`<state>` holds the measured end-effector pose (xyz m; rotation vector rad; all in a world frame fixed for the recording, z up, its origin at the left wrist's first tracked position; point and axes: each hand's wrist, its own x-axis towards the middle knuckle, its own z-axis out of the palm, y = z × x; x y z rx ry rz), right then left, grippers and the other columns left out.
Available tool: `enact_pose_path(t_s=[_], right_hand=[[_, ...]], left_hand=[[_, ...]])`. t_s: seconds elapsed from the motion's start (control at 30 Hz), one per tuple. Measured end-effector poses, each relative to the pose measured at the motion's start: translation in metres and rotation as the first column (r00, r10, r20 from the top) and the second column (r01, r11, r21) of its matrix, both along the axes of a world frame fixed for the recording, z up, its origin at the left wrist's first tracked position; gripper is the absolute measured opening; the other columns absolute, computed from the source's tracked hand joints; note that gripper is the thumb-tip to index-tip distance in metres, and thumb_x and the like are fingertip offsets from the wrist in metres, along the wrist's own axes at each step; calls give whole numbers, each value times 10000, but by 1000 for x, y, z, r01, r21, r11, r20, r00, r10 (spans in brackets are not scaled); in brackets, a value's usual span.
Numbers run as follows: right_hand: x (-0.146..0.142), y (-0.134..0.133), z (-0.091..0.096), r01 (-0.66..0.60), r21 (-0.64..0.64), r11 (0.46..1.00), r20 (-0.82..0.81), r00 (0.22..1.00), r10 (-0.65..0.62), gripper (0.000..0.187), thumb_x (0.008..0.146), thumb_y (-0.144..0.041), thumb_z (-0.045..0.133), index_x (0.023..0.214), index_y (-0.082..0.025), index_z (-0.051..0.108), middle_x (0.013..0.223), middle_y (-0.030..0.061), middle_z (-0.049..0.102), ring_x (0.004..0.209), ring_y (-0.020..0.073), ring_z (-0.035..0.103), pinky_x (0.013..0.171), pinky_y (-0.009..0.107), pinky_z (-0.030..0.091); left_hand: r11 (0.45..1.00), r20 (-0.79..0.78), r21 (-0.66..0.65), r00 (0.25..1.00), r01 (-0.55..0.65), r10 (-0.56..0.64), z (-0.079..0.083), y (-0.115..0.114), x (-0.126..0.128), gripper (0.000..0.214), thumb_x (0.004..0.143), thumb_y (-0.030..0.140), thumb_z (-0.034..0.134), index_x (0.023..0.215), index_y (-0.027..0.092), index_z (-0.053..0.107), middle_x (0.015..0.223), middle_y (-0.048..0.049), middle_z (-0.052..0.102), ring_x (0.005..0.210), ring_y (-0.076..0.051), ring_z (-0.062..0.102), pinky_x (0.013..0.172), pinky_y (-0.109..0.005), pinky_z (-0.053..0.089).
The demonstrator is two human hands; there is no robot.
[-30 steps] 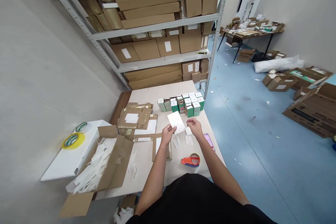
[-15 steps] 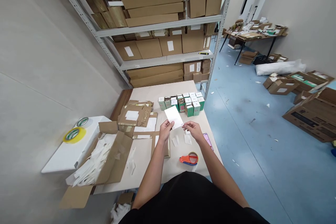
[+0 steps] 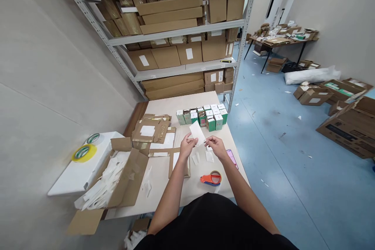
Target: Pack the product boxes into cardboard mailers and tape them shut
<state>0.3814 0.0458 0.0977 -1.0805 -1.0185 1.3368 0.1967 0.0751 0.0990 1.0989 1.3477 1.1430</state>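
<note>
A white sheet, perhaps a label or a card [image 3: 197, 132], is held above the table between my two hands. My left hand [image 3: 187, 146] grips its left edge, fingers closed. At its lower right corner, the fingertips of my right hand [image 3: 216, 147] are pinched together. Just beyond the sheet stand several small green-and-white boxes [image 3: 218, 122], some with open tops. Below my hands lie scraps of clear or white backing [image 3: 209, 156] and an orange tape dispenser [image 3: 210, 179]. A phone [image 3: 232, 159] with a lit screen rests beside my right forearm.
Flattened cardboard [image 3: 148, 131] is stacked left on the table [image 3: 181, 101]. An open carton [image 3: 129, 179] of white strips stands nearer, beside a white surface with tape rolls [image 3: 84, 152]. A metal shelf [image 3: 175, 30] of boxes rises behind; more cartons [image 3: 315, 97] lie on the floor.
The white sheet has shifted a little to the right and turned, so it looks narrower. My left hand has moved slightly right with it; my right hand has barely moved.
</note>
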Motion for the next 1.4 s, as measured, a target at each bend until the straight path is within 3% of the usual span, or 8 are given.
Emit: enact_pose_path(t_s=[0.1,0.23,0.47,0.7,0.8,0.9,1.07,1.4], right_hand=[[0,-1,-1,43,27,999,11,999,-43,257,784,-463,752,802,-209,715,1011,76,762,796,188,687,773,338,523],[0,-2,-1,59,88,994,28,998,-61,263,799,-475,748,803,-214,717,1134,94,741,955,225,698,843,353,536],[2,-9,3,69,187,980,154,983,-98,273,858,-488,704,806,-219,715,1203,110,706,1067,247,674,809,333,527],[-1,-14,1,71,193,979,107,990,-93,262,847,-479,707,782,-225,696,1173,103,716,1046,247,676,807,341,528],[-6,-14,-2,87,116,989,10,996,-89,290,831,-510,715,801,-223,690,1186,107,719,940,232,709,794,358,542],[-14,-14,-7,89,54,995,-37,996,-87,314,822,-535,720,836,-224,681,1217,111,719,890,229,733,789,375,555],[-24,-18,-11,30,57,998,54,998,-33,251,839,-478,701,836,-228,682,1275,121,721,993,243,719,859,384,550],[-41,-12,-16,-64,-131,989,-58,997,56,313,816,-528,720,846,-220,671,1092,111,778,813,238,745,722,367,583]], left_hand=[[992,-231,124,973,28,2,7,-5,5,539,724,534,853,1121,187,742,1113,-120,760,907,-213,713,797,-334,562],[924,-273,199,924,326,-268,21,-11,15,395,839,529,763,1069,209,782,1122,-105,762,952,-215,723,833,-332,575],[873,-346,334,907,356,-238,25,-13,20,315,884,471,726,1078,231,795,1167,-99,746,979,-206,721,796,-316,575],[932,-204,330,975,152,-87,14,-13,16,294,860,489,712,831,205,783,1053,-106,777,998,-234,716,828,-336,559],[978,24,202,998,46,-51,11,-11,9,461,887,619,631,959,188,779,1139,-134,770,1056,-261,718,895,-380,560],[989,135,105,984,103,-117,6,-14,5,615,904,712,553,1107,175,775,1209,-156,755,1152,-291,697,984,-434,538],[989,64,66,989,132,-136,-5,-28,4,582,755,592,816,1146,162,782,1095,-102,787,1033,-266,717,951,-385,547],[979,-114,68,973,-195,201,-6,-49,-40,460,851,601,698,910,157,803,778,-32,738,755,-205,680,658,-288,535]])
